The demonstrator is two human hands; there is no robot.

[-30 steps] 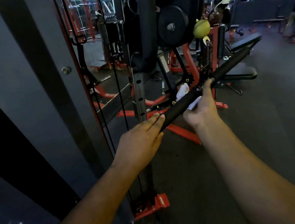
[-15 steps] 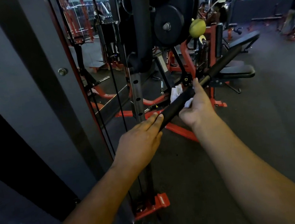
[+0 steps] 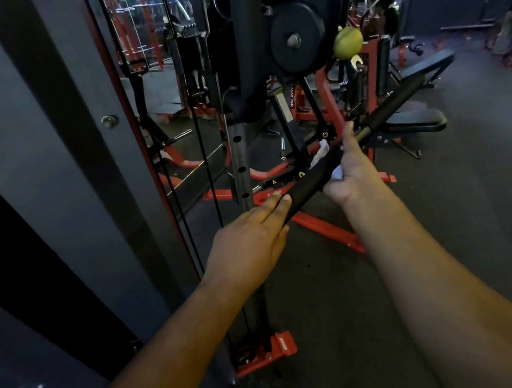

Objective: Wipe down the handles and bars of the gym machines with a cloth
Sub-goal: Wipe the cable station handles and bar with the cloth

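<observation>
Head view, wiping in hand. A black padded bar runs slantwise from lower left to upper right in front of the cable machine's upright post. A white cloth is wrapped round the bar's middle, showing above and below it. The right hand grips cloth and bar together, fingers curled round, one finger straight along the bar. The left hand lies flat, fingers straight and together, steadying the bar's near end. Judged step: wiping the near grip. The next move calls for sliding the cloth along toward the far grip, with the near end held steady. A weight plate hangs above.
</observation>
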